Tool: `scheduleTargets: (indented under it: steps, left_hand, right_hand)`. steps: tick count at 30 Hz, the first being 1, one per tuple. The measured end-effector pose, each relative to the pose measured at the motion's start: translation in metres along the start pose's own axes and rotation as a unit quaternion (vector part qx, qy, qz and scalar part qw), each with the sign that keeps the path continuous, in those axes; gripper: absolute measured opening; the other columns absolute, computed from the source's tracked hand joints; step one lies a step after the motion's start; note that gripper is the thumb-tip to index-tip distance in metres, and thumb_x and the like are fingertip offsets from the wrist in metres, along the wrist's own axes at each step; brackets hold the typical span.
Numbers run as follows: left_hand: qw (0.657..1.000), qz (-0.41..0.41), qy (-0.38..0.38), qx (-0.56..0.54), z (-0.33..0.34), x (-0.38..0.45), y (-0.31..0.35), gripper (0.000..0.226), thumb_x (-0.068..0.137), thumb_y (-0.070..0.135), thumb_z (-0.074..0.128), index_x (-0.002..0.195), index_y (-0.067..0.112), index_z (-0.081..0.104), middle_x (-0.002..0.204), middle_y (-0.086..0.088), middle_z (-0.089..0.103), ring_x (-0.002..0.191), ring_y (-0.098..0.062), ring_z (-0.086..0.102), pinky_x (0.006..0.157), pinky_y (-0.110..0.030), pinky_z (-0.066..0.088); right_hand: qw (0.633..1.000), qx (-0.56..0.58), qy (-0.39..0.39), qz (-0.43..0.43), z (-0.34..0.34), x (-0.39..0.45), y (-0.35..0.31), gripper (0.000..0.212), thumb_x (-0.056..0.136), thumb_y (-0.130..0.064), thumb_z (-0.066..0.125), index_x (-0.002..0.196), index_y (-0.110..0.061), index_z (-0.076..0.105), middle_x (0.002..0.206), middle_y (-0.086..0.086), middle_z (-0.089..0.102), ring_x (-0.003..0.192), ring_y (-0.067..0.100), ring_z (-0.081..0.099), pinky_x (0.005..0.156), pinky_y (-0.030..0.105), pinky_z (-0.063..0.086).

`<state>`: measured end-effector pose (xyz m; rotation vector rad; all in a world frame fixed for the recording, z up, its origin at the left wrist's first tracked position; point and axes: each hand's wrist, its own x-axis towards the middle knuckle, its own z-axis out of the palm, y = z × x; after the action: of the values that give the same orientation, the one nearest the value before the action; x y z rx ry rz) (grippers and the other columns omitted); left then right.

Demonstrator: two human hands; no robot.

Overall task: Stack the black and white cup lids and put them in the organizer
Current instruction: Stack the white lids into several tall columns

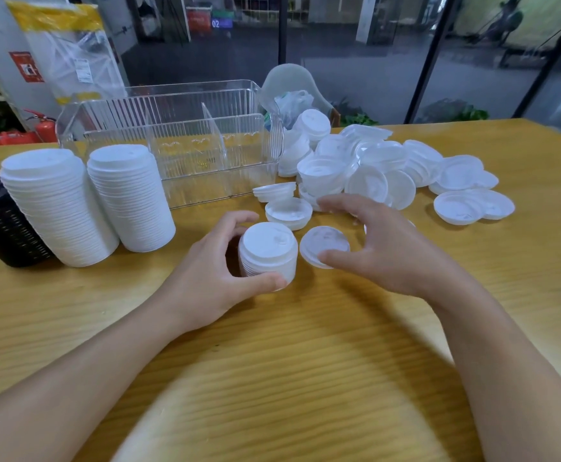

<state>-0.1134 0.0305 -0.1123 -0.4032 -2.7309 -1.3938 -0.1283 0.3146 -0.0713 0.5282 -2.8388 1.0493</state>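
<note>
Your left hand curls thumb and fingers round a short stack of white lids standing on the table, while your right hand hovers with fingers spread, thumb tip over a loose lid just beside the stack. Loose lids lie heaped beyond. The organizer stands behind, two tall stacks at its left; bare table lies nearest you.

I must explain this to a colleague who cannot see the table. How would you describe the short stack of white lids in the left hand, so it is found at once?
Start at the clear plastic organizer at the back of the wooden table. Come straight toward the person to the left hand, whose fingers curl around a short stack of white lids. It is much shorter than the two tall white stacks to the left, and it alone is held.
</note>
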Motion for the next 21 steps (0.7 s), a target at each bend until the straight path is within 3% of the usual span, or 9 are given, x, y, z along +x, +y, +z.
scheduleTargets:
  steps: [3, 5, 7, 9, 12, 18, 21]
  left_hand:
    - [1.000, 0.018, -0.006, -0.005, -0.001, -0.001, 0.003, 0.076, 0.073, 0.050, 0.099, 0.138, 0.046, 0.059, 0.131, 0.029, 0.069, 0.126, 0.005, 0.062, 0.103, -0.025, 0.048]
    - [1.000, 0.023, -0.006, -0.003, -0.001, -0.001, 0.005, 0.071, 0.074, 0.047, 0.099, 0.135, 0.045, 0.062, 0.130, 0.028, 0.070, 0.125, 0.002, 0.064, 0.100, -0.024, 0.049]
    - [1.000, 0.025, -0.005, 0.000, -0.001, -0.001, 0.006, 0.070, 0.074, 0.047, 0.099, 0.134, 0.045, 0.062, 0.129, 0.029, 0.070, 0.124, 0.002, 0.064, 0.100, -0.025, 0.049]
    - [1.000, 0.027, -0.003, 0.002, -0.001, -0.001, 0.006, 0.071, 0.074, 0.048, 0.098, 0.135, 0.045, 0.062, 0.129, 0.029, 0.070, 0.125, 0.002, 0.064, 0.101, -0.027, 0.049]
    - [0.999, 0.032, 0.001, 0.003, -0.001, -0.001, 0.006, 0.070, 0.074, 0.050, 0.097, 0.134, 0.044, 0.063, 0.129, 0.027, 0.071, 0.124, -0.001, 0.065, 0.102, -0.030, 0.051]
    - [1.000, 0.030, -0.001, -0.003, -0.002, -0.001, 0.002, 0.074, 0.075, 0.050, 0.096, 0.139, 0.044, 0.061, 0.131, 0.029, 0.069, 0.126, 0.002, 0.063, 0.101, -0.023, 0.048]
    - [1.000, 0.023, -0.015, 0.001, -0.003, -0.001, 0.000, 0.070, 0.086, 0.045, 0.090, 0.147, 0.045, 0.053, 0.136, 0.034, 0.064, 0.131, 0.007, 0.058, 0.104, -0.020, 0.045]
  right_hand:
    - [0.997, -0.053, -0.051, 0.022, 0.002, 0.000, 0.005, 0.074, 0.091, -0.022, 0.076, 0.156, -0.045, 0.048, 0.147, -0.033, 0.054, 0.128, -0.013, 0.049, 0.094, 0.003, 0.041]
    - [0.997, -0.057, -0.055, 0.021, 0.007, 0.001, 0.006, 0.071, 0.093, -0.019, 0.076, 0.155, -0.042, 0.050, 0.143, -0.029, 0.058, 0.128, -0.009, 0.051, 0.100, 0.010, 0.045]
    - [0.997, -0.062, -0.031, 0.026, 0.011, 0.003, 0.007, 0.072, 0.089, -0.032, 0.084, 0.152, -0.041, 0.052, 0.131, -0.026, 0.061, 0.122, -0.005, 0.056, 0.104, 0.020, 0.049]
    - [0.996, -0.077, -0.014, 0.041, 0.015, 0.005, 0.008, 0.082, 0.078, -0.057, 0.089, 0.149, -0.042, 0.052, 0.121, -0.025, 0.058, 0.113, -0.001, 0.057, 0.096, 0.027, 0.052]
    - [0.996, -0.083, -0.016, 0.038, 0.016, 0.005, 0.009, 0.096, 0.066, -0.079, 0.085, 0.149, -0.044, 0.051, 0.122, -0.024, 0.055, 0.110, 0.001, 0.056, 0.086, 0.026, 0.048]
    - [0.996, -0.054, -0.074, 0.008, 0.006, 0.000, 0.005, 0.085, 0.083, -0.041, 0.088, 0.157, -0.046, 0.046, 0.136, -0.030, 0.058, 0.125, -0.008, 0.055, 0.100, 0.019, 0.048]
    - [0.999, -0.023, -0.027, 0.025, 0.002, 0.003, 0.007, 0.080, 0.083, -0.047, 0.088, 0.153, -0.046, 0.049, 0.130, -0.028, 0.063, 0.118, -0.008, 0.060, 0.091, 0.014, 0.047]
